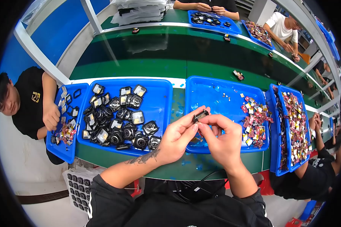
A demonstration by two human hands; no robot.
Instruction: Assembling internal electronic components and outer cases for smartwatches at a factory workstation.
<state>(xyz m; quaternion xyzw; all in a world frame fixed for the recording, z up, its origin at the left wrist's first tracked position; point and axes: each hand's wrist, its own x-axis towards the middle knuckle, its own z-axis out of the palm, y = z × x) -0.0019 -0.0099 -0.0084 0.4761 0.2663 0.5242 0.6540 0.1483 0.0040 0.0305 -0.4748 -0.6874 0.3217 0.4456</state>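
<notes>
In front of me my left hand (178, 137) grips a small black watch case (201, 115), tilted on edge between thumb and fingers. My right hand (224, 139) meets it from the other side, thumb and fingertips closed at its lower edge; any small part pinched there is hidden. Both hands hover over the near left part of a blue tray (212, 82). Inside that tray, at right, lies a heap of small pink, yellow and white parts (255, 123). Left of my hands, a second blue tray (155, 87) holds many black watch cases (117, 117), some showing pale rectangular insides.
A green conveyor belt (147, 56) runs beyond the trays, carrying a few loose parts. Stacked blue trays (291, 166) of small parts stand at right. At left, a co-worker's hand (51, 116) is over another blue tray (66, 151). Other people work across the belt.
</notes>
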